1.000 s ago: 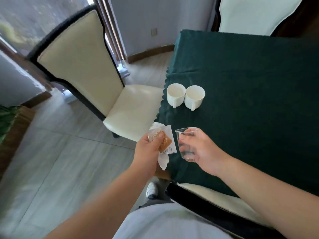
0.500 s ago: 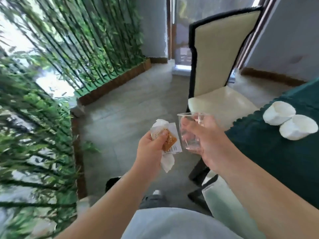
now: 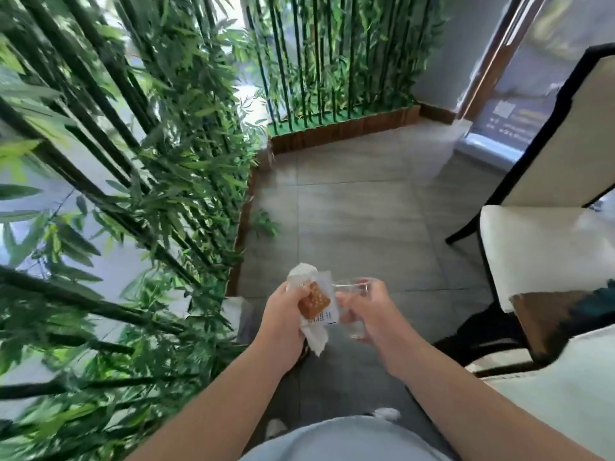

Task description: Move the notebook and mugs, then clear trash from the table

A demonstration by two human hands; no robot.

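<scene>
Bright daylight from behind the bamboo screen (image 3: 139, 181), blown out white between the stems. Motion blur smears leaves and floor tiles (image 3: 359, 221). Wide-angle bending at frame edges; soft focus throughout.

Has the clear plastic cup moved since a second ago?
Yes. The clear plastic cup, held in the right hand, left the table edge and now hangs over the floor, left of the chair.

Bamboo (image 3: 139, 181) left, chair (image 3: 545, 247) right
</scene>
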